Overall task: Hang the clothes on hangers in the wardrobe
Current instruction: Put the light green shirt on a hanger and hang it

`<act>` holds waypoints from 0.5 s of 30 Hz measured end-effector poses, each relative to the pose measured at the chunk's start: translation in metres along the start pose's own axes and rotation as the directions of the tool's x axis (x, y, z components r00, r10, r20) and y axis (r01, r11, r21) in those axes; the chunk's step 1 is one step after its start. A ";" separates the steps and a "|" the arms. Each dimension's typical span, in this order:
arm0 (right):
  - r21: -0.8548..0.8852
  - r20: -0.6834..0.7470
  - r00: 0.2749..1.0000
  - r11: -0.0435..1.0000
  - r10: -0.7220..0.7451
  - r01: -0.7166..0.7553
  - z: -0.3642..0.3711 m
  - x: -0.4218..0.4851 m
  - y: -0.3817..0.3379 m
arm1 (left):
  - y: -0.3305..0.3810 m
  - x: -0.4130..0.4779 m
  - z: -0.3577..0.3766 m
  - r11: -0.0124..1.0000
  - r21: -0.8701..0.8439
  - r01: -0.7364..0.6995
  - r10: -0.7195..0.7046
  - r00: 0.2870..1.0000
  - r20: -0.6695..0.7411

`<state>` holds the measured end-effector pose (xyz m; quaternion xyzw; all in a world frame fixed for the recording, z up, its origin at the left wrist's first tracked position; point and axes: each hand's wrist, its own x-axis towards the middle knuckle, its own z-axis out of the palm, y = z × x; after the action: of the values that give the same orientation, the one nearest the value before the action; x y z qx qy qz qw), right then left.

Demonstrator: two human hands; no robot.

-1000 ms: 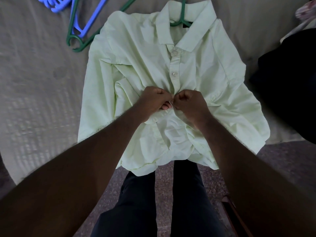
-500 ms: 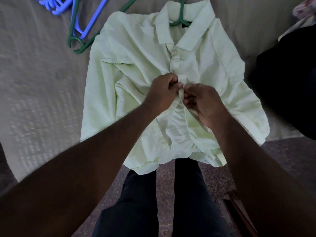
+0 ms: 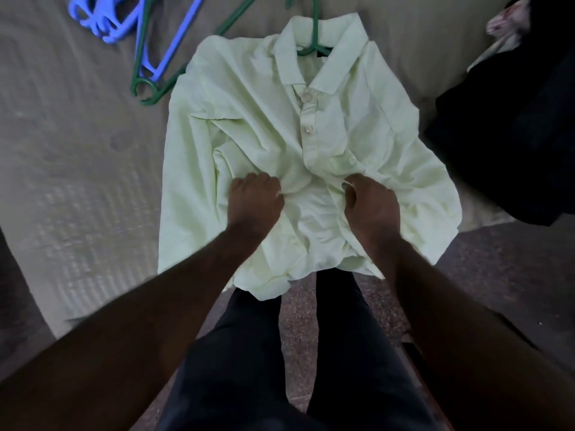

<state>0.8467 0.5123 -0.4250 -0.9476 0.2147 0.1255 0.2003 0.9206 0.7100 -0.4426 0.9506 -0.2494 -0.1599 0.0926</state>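
**Shirt on Hanger: Handling and Grip Points**

Spare hangers [image 3: 149, 57] lie on the bed [image 3: 77, 150] at upper left. The left hand [image 3: 255, 199] has its fingers curled into bunched cloth just left of the button strip. The shirt [image 3: 249, 119] is pale green and creased. It lies front-up on the bed with its hem over the edge and a green hanger [image 3: 314, 42] seated in its collar. Expect light, limp fabric that wrinkles easily, so lift by the hanger's hook, not the cloth. The right hand [image 3: 371, 206] pinches the front edge between thumb and curled fingers. A dark garment [image 3: 513, 135] lies at far right.
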 end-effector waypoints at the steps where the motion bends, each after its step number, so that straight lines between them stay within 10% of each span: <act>1: -0.003 -0.011 1.000 1.000 0.014 -0.014 -0.010 0.000 -0.001 | -0.001 0.004 -0.010 0.999 -0.040 0.033 -0.034 0.999 -0.036; 9: -0.073 0.020 0.971 0.969 0.238 -0.236 -0.099 -0.028 0.002 | -0.013 0.019 -0.137 0.984 -0.173 0.044 -0.062 0.992 -0.105; 15: 0.270 -0.129 0.838 0.832 0.531 -0.485 -0.140 -0.052 -0.017 | -0.028 0.008 -0.204 0.965 -0.234 0.117 -0.158 0.974 -0.165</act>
<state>0.8299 0.4845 -0.2781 -0.8344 0.4914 0.0538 0.2439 1.0112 0.7496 -0.2622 0.9599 -0.1538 -0.1053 0.2094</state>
